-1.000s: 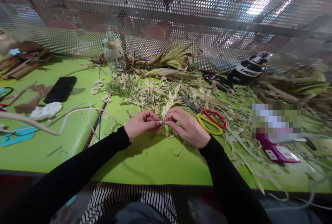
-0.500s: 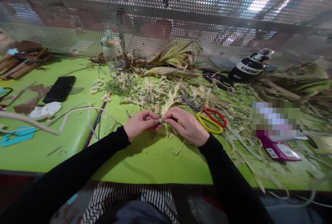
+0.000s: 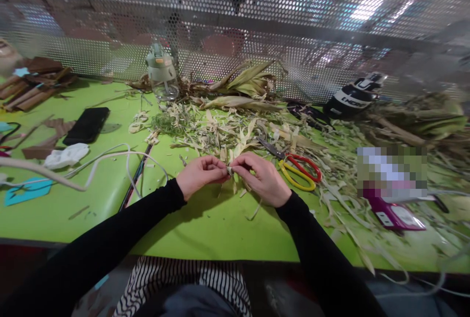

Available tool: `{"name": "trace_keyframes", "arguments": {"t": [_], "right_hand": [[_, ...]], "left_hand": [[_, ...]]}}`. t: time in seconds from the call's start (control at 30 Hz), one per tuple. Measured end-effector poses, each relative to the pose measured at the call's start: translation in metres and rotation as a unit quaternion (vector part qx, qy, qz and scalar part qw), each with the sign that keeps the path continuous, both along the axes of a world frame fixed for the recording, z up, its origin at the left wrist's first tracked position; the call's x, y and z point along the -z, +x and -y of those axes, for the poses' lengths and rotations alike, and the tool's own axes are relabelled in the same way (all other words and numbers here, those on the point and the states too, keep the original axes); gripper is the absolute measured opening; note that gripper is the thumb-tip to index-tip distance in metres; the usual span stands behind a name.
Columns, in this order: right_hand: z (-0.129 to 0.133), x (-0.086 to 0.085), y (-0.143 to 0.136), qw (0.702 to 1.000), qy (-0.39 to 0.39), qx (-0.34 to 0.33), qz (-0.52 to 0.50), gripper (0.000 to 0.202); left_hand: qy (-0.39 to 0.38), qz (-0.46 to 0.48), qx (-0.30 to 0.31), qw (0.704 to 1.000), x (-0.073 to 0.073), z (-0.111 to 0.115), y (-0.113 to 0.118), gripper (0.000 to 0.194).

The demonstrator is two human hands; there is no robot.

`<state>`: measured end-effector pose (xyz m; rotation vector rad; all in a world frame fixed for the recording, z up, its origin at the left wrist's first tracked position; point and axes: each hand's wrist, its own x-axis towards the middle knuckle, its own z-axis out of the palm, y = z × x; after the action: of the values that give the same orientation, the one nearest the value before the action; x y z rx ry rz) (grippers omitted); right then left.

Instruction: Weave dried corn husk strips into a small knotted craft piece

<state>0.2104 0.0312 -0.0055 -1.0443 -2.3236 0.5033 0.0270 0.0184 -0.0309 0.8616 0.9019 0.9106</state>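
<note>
My left hand and my right hand meet over the front middle of the green table. Both are closed in a pinch on a small pale piece of dried husk, mostly covered by my fingertips. A leafy pale husk strip rises just behind the fingers; whether it joins the held piece I cannot tell. Scissors with one red and one yellow handle lie right beside my right hand. Behind both hands spreads a litter of husk scraps.
A clear bottle stands before the perforated metal screen, near dried husks. To the left lie a black phone, white cables and brown strips. A black bottle and a purple power strip are at right.
Both hands keep their pinch on the husk piece with hardly any movement. My right forearm has shifted slightly left, and the view has moved a little.
</note>
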Motion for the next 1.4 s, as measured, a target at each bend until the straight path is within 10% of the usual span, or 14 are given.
{"name": "trace_keyframes", "arguments": {"t": [0.27, 0.8, 1.03, 1.4], "right_hand": [[0.003, 0.003, -0.003, 0.999, 0.022, -0.039, 0.004, 0.018], [0.014, 0.012, -0.015, 0.931, 0.366, 0.002, -0.007, 0.01], [0.023, 0.009, -0.017, 0.931, 0.36, -0.059, -0.024, 0.012], [0.026, 0.016, -0.026, 0.96, 0.271, -0.063, 0.032, 0.015]], "left_hand": [[0.022, 0.008, -0.007, 1.0, -0.001, 0.002, 0.0, 0.018], [0.03, 0.119, 0.001, 0.992, -0.001, 0.004, 0.001, 0.017], [0.178, -0.023, -0.048, 0.983, 0.002, 0.001, 0.003, 0.028], [0.062, 0.073, -0.028, 0.995, -0.008, -0.001, -0.007, 0.035]]}}
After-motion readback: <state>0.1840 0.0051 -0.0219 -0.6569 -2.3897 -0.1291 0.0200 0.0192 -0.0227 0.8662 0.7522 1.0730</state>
